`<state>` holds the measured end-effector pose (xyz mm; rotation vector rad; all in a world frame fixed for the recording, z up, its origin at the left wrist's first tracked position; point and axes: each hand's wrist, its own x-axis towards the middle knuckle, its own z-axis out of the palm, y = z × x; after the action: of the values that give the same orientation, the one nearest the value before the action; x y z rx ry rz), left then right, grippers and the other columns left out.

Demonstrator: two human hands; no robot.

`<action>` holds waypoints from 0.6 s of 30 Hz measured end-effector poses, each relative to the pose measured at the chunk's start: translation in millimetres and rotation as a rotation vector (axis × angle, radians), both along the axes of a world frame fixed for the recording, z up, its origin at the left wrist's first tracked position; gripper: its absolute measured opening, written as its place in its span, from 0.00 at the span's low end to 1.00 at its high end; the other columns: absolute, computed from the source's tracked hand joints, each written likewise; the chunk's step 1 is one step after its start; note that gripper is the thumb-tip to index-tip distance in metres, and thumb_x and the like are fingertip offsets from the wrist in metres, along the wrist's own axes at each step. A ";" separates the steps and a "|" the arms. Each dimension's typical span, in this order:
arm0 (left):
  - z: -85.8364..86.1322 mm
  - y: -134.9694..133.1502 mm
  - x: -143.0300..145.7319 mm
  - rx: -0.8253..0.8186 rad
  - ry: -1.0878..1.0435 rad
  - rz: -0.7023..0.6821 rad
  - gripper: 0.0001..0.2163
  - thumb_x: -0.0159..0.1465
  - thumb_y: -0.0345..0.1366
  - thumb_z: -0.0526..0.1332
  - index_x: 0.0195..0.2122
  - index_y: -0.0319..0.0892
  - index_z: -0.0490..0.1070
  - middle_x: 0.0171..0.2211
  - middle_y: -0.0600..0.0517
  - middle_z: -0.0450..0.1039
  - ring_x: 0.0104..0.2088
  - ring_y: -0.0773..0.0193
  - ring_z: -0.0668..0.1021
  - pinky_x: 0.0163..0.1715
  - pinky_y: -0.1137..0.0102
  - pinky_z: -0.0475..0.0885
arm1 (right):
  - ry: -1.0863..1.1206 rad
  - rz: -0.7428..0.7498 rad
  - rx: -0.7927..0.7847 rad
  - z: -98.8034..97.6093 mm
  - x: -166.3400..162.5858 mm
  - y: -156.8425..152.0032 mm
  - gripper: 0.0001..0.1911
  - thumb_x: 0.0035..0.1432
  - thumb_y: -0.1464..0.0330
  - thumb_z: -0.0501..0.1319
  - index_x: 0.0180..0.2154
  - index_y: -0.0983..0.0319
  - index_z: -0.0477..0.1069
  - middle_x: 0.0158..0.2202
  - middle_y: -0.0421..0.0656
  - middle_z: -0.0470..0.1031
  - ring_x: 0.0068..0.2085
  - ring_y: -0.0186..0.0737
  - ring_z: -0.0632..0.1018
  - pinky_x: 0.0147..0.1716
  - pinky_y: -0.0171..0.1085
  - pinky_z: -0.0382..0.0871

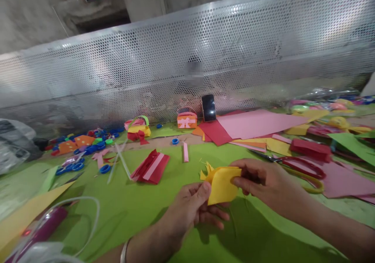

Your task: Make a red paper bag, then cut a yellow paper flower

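A folded piece of yellow felt [224, 185] is held up between both hands over the green table covering. My left hand [196, 204] pinches its left edge between thumb and fingers, the other fingers spread below. At its upper right corner, my right hand [254, 179] grips the felt with thumb and fingertips. Small yellow scraps [207, 170] lie just behind the piece. Scissors [301, 169] with red and yellow handles lie to the right, beyond the right hand. A folded red felt piece with a pink strip [152, 167] rests to the left.
A purple glue gun [47, 228] with a glowing red light and a white cord lies front left. Small felt bags [186, 120] and a phone [208, 107] stand at the back before a perforated metal screen [146, 60]. Pink felt sheets [260, 123] lie back right; blue-handled scissors [70, 167] lie left.
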<state>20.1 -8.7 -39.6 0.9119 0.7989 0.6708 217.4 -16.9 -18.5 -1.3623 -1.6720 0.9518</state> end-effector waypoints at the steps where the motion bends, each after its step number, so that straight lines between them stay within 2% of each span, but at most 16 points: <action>1: -0.2 0.1 -0.1 0.010 0.006 -0.005 0.23 0.49 0.50 0.67 0.36 0.34 0.72 0.32 0.42 0.76 0.26 0.64 0.78 0.22 0.72 0.73 | -0.009 0.014 0.002 0.2 -0.2 -0.5 0.12 0.54 0.63 0.58 0.37 0.61 0.73 0.25 0.39 0.72 0.25 0.34 0.71 0.24 0.33 0.65; 4: 0.7 -0.8 -0.5 0.066 0.028 -0.039 0.19 0.47 0.42 0.71 0.36 0.34 0.74 0.34 0.43 0.75 0.27 0.65 0.77 0.23 0.73 0.73 | 0.016 0.055 -0.004 0.9 -0.9 -1.9 0.11 0.55 0.65 0.57 0.38 0.61 0.73 0.29 0.41 0.75 0.29 0.36 0.74 0.27 0.34 0.67; 7: 2.8 -2.7 0.3 0.076 0.042 -0.026 0.19 0.45 0.41 0.72 0.35 0.34 0.75 0.31 0.45 0.75 0.27 0.65 0.76 0.24 0.73 0.72 | 0.081 0.046 -0.008 1.8 -1.2 -2.7 0.11 0.53 0.65 0.58 0.39 0.60 0.73 0.33 0.43 0.77 0.33 0.40 0.76 0.30 0.36 0.70; 11: 5.6 -3.7 3.5 0.066 0.141 0.055 0.15 0.43 0.37 0.72 0.29 0.33 0.75 0.24 0.47 0.74 0.23 0.66 0.74 0.24 0.72 0.71 | 0.217 -0.061 -0.062 4.6 -2.0 -6.7 0.18 0.54 0.55 0.58 0.40 0.60 0.73 0.39 0.48 0.77 0.37 0.45 0.77 0.30 0.38 0.73; 13: 7.5 -3.0 4.6 0.053 0.185 0.145 0.13 0.43 0.31 0.71 0.31 0.35 0.75 0.25 0.48 0.75 0.26 0.63 0.76 0.27 0.71 0.72 | 0.259 -0.109 -0.100 5.3 -3.5 -10.5 0.22 0.55 0.51 0.56 0.41 0.60 0.72 0.42 0.49 0.77 0.40 0.47 0.77 0.33 0.39 0.74; 15: 9.8 -2.1 5.1 0.057 0.232 0.233 0.14 0.43 0.26 0.69 0.33 0.37 0.74 0.29 0.48 0.77 0.31 0.60 0.78 0.32 0.69 0.72 | 0.263 -0.106 -0.159 3.1 -5.9 -13.7 0.23 0.54 0.50 0.56 0.42 0.60 0.71 0.42 0.49 0.77 0.40 0.47 0.77 0.33 0.39 0.73; 18: 12.3 -1.0 4.7 0.095 0.287 0.258 0.13 0.45 0.24 0.67 0.33 0.36 0.73 0.31 0.47 0.78 0.33 0.59 0.78 0.35 0.68 0.73 | 0.221 0.000 -0.278 -6.1 -9.1 -14.9 0.20 0.51 0.57 0.60 0.44 0.60 0.67 0.35 0.45 0.77 0.36 0.44 0.77 0.30 0.37 0.70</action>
<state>24.8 -9.8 -27.2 1.0144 1.1616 0.8183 208.3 -31.8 -24.6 -1.3767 -1.4118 1.3227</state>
